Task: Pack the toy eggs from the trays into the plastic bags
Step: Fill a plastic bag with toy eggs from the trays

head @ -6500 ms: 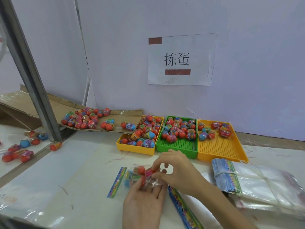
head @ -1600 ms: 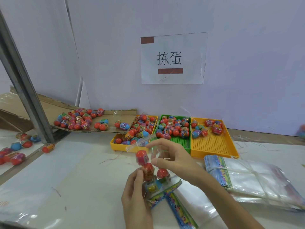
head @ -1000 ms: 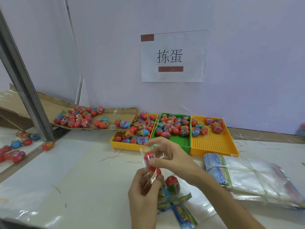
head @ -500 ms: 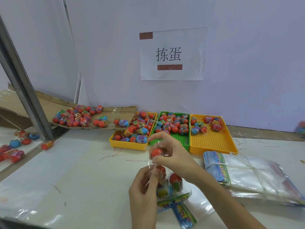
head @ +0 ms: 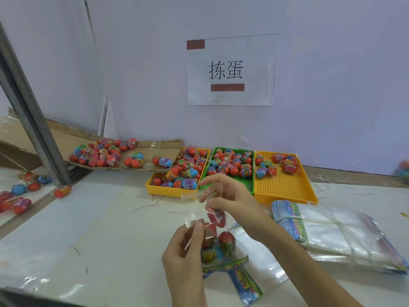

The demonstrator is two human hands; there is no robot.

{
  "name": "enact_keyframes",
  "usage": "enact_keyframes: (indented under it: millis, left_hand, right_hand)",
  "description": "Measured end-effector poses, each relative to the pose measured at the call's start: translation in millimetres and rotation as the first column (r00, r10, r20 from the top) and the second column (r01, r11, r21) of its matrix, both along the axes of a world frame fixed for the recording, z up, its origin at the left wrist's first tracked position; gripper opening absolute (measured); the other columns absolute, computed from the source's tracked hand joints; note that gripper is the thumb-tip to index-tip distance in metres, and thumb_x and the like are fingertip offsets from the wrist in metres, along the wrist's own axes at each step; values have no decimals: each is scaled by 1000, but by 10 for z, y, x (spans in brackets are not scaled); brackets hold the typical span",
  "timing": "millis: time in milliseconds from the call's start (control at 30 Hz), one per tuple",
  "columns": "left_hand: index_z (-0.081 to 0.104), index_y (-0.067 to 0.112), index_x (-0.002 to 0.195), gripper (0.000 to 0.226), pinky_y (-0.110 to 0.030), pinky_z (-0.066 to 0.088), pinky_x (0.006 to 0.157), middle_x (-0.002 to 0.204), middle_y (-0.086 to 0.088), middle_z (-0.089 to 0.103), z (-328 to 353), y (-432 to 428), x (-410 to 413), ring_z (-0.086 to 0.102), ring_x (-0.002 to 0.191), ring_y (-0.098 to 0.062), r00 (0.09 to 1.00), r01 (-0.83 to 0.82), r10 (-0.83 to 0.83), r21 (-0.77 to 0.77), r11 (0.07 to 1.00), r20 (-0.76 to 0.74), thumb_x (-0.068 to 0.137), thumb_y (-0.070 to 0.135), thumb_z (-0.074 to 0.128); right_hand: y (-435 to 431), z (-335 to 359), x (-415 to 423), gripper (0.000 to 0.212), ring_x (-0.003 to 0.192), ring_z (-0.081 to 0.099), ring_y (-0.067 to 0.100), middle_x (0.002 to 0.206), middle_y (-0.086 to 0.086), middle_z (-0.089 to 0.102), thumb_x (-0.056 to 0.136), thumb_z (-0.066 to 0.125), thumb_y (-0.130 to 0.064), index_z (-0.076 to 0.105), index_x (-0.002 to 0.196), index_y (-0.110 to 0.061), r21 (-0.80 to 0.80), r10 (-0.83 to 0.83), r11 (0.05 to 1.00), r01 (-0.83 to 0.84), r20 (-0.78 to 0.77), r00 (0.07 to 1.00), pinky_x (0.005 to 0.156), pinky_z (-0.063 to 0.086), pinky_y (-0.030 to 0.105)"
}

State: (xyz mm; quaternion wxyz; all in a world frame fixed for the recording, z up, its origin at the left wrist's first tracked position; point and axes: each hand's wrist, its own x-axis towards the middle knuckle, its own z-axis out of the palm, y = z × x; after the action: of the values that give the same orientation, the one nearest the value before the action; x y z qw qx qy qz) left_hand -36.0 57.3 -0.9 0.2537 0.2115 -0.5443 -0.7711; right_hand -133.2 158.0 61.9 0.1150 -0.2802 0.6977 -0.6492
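A clear plastic bag (head: pixel 218 247) with a colourful printed bottom strip stands upright above the table and holds several toy eggs. My left hand (head: pixel 184 251) pinches its left top edge. My right hand (head: pixel 228 196) grips the right top edge, and a red toy egg (head: pixel 217 216) sits at the bag's mouth just under its fingers. Behind are a yellow tray (head: pixel 170 191), a green tray (head: pixel 250 187) and a second yellow tray (head: pixel 285 189), each with red and blue eggs in it.
A banded stack of empty bags (head: pixel 327 229) lies at the right. More flat bags (head: pixel 243 282) lie under my hands. A sloped cardboard sheet (head: pixel 155 149) at the back left carries several eggs. A metal post (head: pixel 28 120) stands at the left, with loose eggs (head: pixel 20 196) beyond it.
The bag has gone from lying flat to being held upright. The red egg in my right hand's fingers has moved down into the bag's mouth over the last second.
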Motion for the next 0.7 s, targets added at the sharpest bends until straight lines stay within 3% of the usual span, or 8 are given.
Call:
enact_keyframes:
  millis: [67,167,267,367,500,567,633,700]
  left_hand:
    - [78,39,83,14,-43,63,75,85,8,77,-8,-13,-14,74,83,-9,998,69,-69,-30,997,-7,70,42,74]
    - [77,39,92,36,-40,63,83,90,11,77,27,-15,-13,73,89,-4,984,175,-176,-59,983,-2,56,47,77]
    - [74,33,103,37,-42,61,90,94,10,78,18,-25,-12,73,93,-5,971,239,-237,-87,967,28,67,34,81]
    - [71,35,107,33,-35,62,85,99,12,78,-32,-21,-31,72,98,-11,960,278,-268,-158,947,83,80,19,82]
    - [66,39,108,37,-14,56,70,98,15,76,-72,3,-49,70,95,-6,955,294,-273,-247,923,115,81,19,82]
    - [66,38,108,36,-12,55,69,93,15,76,-81,11,-49,71,92,-5,962,269,-246,-257,928,118,83,19,81]
    - [68,36,104,32,-15,56,68,87,15,77,-90,1,-47,71,88,-1,973,226,-209,-230,947,95,85,14,80]
    - [71,34,101,30,-27,60,75,87,7,78,-85,-20,-37,74,87,-6,982,187,-178,-162,969,70,84,11,79]
  right_hand:
    - [4,7,7,46,74,64,13,92,1,75,85,60,13,67,112,-24,3,10,1000,-10,-16,1000,72,58,27]
    - [15,-1,0,51,76,64,13,91,-1,73,80,57,16,68,112,-23,15,17,1000,-16,-56,998,72,56,27]
    - [21,-12,-9,52,78,65,13,90,-2,73,79,55,18,69,111,-21,-1,18,1000,-18,-57,998,71,56,26]
    - [12,-11,-8,51,76,66,13,87,-2,73,82,54,21,70,108,-20,-41,-8,999,6,-45,999,68,57,27]
    - [21,-3,-10,49,75,66,12,86,-5,73,84,53,20,69,108,-18,-35,-31,999,29,-54,998,67,57,28]
    - [18,9,-6,40,78,67,12,89,-5,74,88,60,10,68,110,-22,3,-23,1000,23,-52,998,71,56,28]
    - [19,31,1,28,84,69,12,98,-3,74,91,68,-15,65,116,-29,69,18,998,-15,-45,999,75,54,23]
    - [31,52,-1,42,92,71,11,109,0,70,84,70,-42,59,124,-35,151,66,987,-62,-21,998,78,53,20]
